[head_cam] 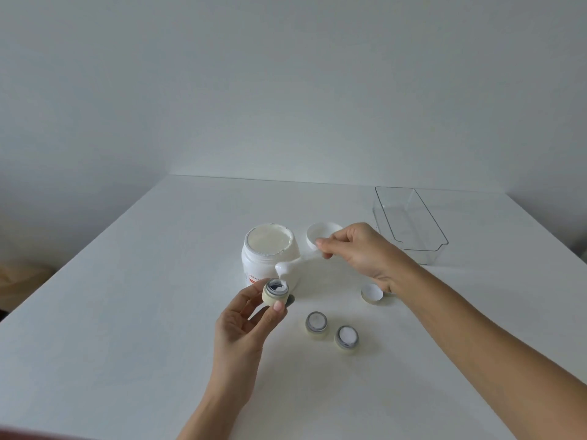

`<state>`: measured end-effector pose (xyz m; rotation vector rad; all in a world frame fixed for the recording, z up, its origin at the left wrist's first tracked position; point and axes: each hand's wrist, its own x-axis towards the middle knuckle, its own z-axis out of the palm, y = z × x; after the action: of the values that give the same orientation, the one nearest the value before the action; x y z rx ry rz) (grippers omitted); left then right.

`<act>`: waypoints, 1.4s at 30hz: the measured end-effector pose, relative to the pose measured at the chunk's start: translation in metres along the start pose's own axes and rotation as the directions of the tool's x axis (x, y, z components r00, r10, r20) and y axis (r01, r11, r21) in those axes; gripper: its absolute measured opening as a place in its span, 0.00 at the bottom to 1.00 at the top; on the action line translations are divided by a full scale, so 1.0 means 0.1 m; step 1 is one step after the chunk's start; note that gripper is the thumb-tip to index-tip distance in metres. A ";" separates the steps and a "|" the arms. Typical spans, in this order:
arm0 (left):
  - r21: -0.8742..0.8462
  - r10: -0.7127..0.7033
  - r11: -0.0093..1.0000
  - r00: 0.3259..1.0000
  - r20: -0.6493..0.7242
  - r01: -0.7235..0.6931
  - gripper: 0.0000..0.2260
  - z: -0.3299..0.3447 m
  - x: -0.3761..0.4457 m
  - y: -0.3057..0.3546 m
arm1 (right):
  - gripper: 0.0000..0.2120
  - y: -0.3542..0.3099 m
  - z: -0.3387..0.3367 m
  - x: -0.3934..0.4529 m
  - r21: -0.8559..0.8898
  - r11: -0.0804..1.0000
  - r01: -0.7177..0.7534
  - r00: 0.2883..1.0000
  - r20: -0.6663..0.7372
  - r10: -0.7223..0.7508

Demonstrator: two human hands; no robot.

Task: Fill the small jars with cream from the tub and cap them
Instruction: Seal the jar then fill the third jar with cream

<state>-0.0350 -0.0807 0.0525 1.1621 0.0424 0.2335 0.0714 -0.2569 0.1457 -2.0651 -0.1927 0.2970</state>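
hands work above a white table (127, 312), both reaching in from the near edge. left hand (244, 322) is raised a little off the surface with its fingers curled, pinching a small cream-coloured jar (275, 294) between thumb and fingertips; the thumb nail shows at the jar's front. that jar is uncapped, tilted slightly toward the camera, and its dark mouth holds a partial dab of white cream. right hand (359, 252) is closed in a pinch around the thin handle of a white spatula (289, 268), thumb and forefinger meeting at the handle's far end while the other fingers fold under. spatula's loaded tip, coated with a lump of cream, sits just at the rim of the held jar, and a thread of cream appears to join the two.

behind the held jar stands the big white tub (270, 252), open, its rim smeared and its inside full of pale cream; part of a red-lettered label shows on its side. tub's white lid (320, 233) lies upturned just beside it to the right, partly hidden by the right hand's fingers.

two more small jars rest on the table nearer the camera, side by side: one filled jar (316, 323) and a second filled jar (347, 338), both uncapped with white cream level in their mouths. one small cap (372, 293) lies upturned under the right wrist. clear plastic tray (413, 227) sits well apart at the far right.
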 end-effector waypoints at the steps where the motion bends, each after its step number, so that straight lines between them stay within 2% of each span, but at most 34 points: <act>1: -0.004 0.000 1.000 1.000 0.007 0.000 0.18 0.00 0.00 0.00 | 0.16 0.02 0.04 -0.03 -0.016 1.000 -0.006 1.000 0.000 0.006; 8: -0.009 0.014 1.000 1.000 0.027 -0.014 0.17 0.01 -0.01 0.01 | 0.18 0.03 0.12 -0.16 -0.170 0.985 0.026 0.996 -0.080 -0.040; 13: -0.007 0.008 1.000 1.000 0.027 -0.008 0.17 0.01 0.00 0.01 | 0.19 0.00 0.05 -0.22 -0.304 0.946 0.112 0.959 -0.215 -0.183; 16: -0.009 0.000 1.000 1.000 0.016 0.001 0.17 0.01 0.00 0.02 | 0.18 0.02 0.07 -0.27 -0.311 0.920 0.240 0.898 -0.288 -0.332; 18: -0.006 -0.005 1.000 1.000 0.013 0.005 0.17 0.01 -0.01 0.02 | 0.15 0.05 0.14 -0.32 -0.375 0.857 0.353 0.809 -0.338 -0.481; 21: -0.014 -0.007 1.000 1.000 0.018 0.007 0.16 0.01 -0.01 0.02 | 0.12 0.07 0.24 -0.39 -0.575 0.678 0.458 0.609 -0.352 -0.710; 24: -0.038 -0.012 0.999 1.000 0.025 0.013 0.16 0.00 -0.01 0.02 | 0.13 0.12 0.27 -0.43 -0.797 0.386 0.464 0.366 -0.224 -0.903; 26: -0.055 -0.020 0.998 0.999 0.030 0.022 0.16 0.01 0.00 0.02 | 0.14 0.16 0.27 -0.47 -0.878 0.208 0.431 0.235 -0.113 -0.965; 27: -0.064 -0.024 0.998 0.999 0.032 0.026 0.16 0.01 0.00 0.01 | 0.13 0.18 0.27 -0.49 -0.894 0.146 0.424 0.191 -0.070 -0.979; 29: -0.090 -0.025 0.996 0.999 0.031 0.028 0.15 0.01 0.01 0.01 | 0.11 0.24 0.26 -0.52 -0.898 0.080 0.433 0.146 -0.017 -0.989; 35: -0.095 -0.016 0.995 0.999 0.029 0.019 0.14 0.00 0.01 0.00 | 0.07 0.31 0.22 -0.56 -0.888 0.041 0.459 0.118 0.015 -0.993; 38: -0.096 -0.017 0.995 1.000 0.019 0.019 0.11 -0.01 0.01 -0.01 | 0.08 0.31 0.18 -0.60 -0.878 0.067 0.474 0.107 -0.018 -0.994; 40: -0.119 -0.031 0.992 0.999 0.009 0.032 0.10 -0.02 0.02 -0.02 | 0.11 0.28 0.15 -0.60 -0.861 0.168 0.481 0.125 -0.122 -0.985; 42: -0.151 -0.055 0.987 0.998 0.023 0.058 0.11 -0.02 0.02 -0.01 | 0.14 0.22 0.12 -0.59 -0.793 0.342 0.505 0.189 -0.285 -0.940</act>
<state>-0.0335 -0.0791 0.0509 1.0098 0.0401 0.1727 0.0120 -0.2729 0.1285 -2.1097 -0.8992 -1.4397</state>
